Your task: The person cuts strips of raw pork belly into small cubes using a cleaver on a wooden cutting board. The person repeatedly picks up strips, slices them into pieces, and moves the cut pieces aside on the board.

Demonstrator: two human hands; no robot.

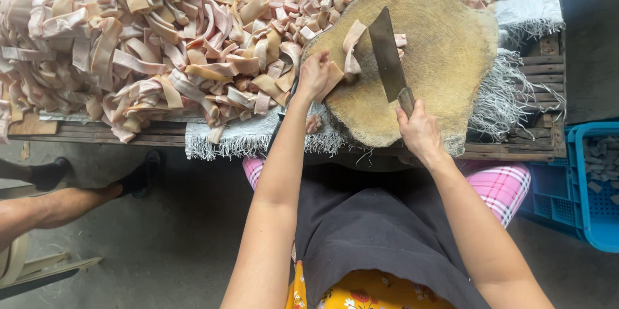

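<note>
Fingers (317, 72) left pin strip (352, 48) | right grip cleaver (387, 54) beside

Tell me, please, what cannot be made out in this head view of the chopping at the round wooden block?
- Cleaver handle: hidden inside the right hand.
- Strips under the left hand: its fingers cover how many it pins.
- Pile of strips: cut off by the top and left edges.
- Blue crate: cut off at the right edge; its grey contents are too small to identify.
- Other person's leg: cut off at the left edge.
</note>
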